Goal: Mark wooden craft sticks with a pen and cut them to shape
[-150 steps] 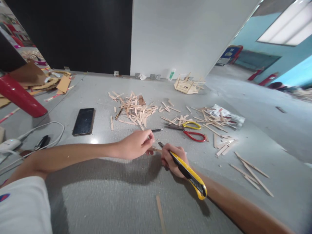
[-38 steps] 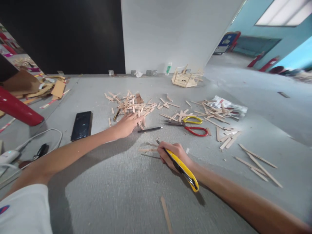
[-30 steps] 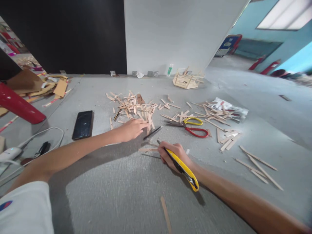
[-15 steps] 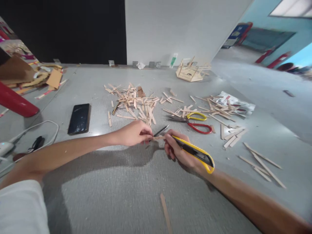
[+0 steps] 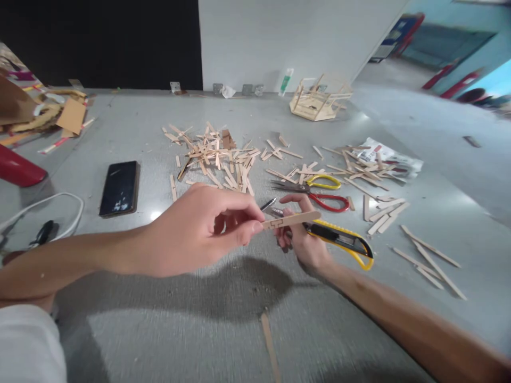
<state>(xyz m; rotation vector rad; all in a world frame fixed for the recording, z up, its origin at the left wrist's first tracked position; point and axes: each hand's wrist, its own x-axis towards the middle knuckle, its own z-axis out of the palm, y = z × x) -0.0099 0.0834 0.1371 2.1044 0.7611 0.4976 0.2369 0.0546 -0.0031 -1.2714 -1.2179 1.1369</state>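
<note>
Pinched between thumb and fingers of my left hand [image 5: 199, 231] is a flat wooden stick [image 5: 297, 218] with dark marks near its held end. It is raised above the table and points right. My right hand [image 5: 305, 239] is behind the stick's far end, holding a yellow and black utility knife [image 5: 339, 238] whose handle points right. The stick hides part of those fingers. A pen [image 5: 268, 204] lies just beyond the hands. Scissors [image 5: 309, 190] with one yellow and one red handle rest behind my right hand.
Wooden sticks [image 5: 215, 151] are heaped at the centre back, with more at the right [image 5: 363, 167]. A stick structure [image 5: 313, 103] stands near the wall panel. A phone [image 5: 120, 189], white cable [image 5: 77, 213] and red cylinder [image 5: 22, 167] are at the left. One stick [image 5: 270, 340] lies in front.
My left hand has come up closer to the camera with the wooden stick. My right hand, with the knife, has moved slightly right and no longer grips the stick's end. The view has shifted slightly.
</note>
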